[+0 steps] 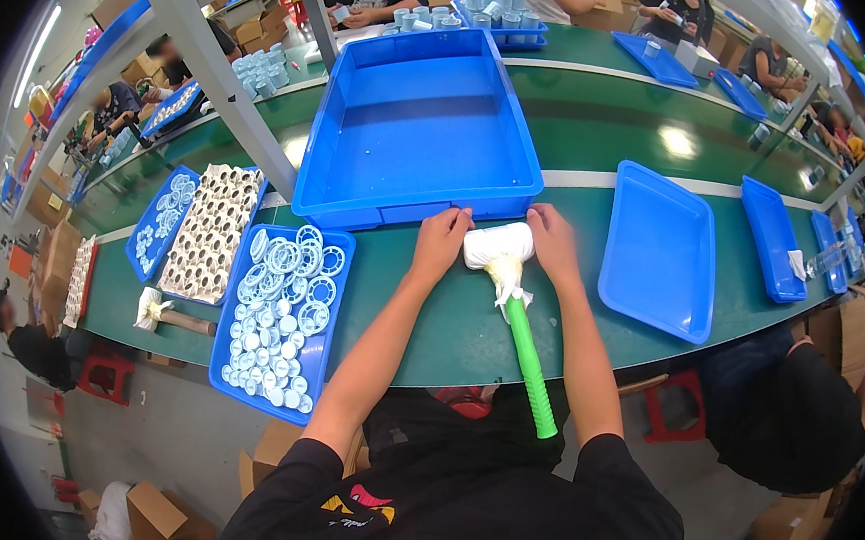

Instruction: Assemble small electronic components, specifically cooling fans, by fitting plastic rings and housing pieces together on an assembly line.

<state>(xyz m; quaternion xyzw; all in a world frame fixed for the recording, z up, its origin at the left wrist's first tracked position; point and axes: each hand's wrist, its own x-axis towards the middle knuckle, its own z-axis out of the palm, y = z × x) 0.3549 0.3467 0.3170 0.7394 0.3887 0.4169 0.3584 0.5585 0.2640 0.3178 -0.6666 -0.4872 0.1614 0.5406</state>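
Note:
At the near wall of a large deep blue bin on the table, my left hand and my right hand are closed, bent fingers against its front edge. The bin holds only small specks. Between my hands a mallet lies on the green table; its head is wrapped in white cloth, and its green handle juts over the near edge. Left of my left arm, a blue tray carries light blue plastic rings and small round caps. My fingertips are partly hidden.
A cream molded tray with holes, another cloth-wrapped mallet and a parts tray sit at left. Blue trays stand at right. A grey metal post rises at the bin's left. Co-workers sit across the bench.

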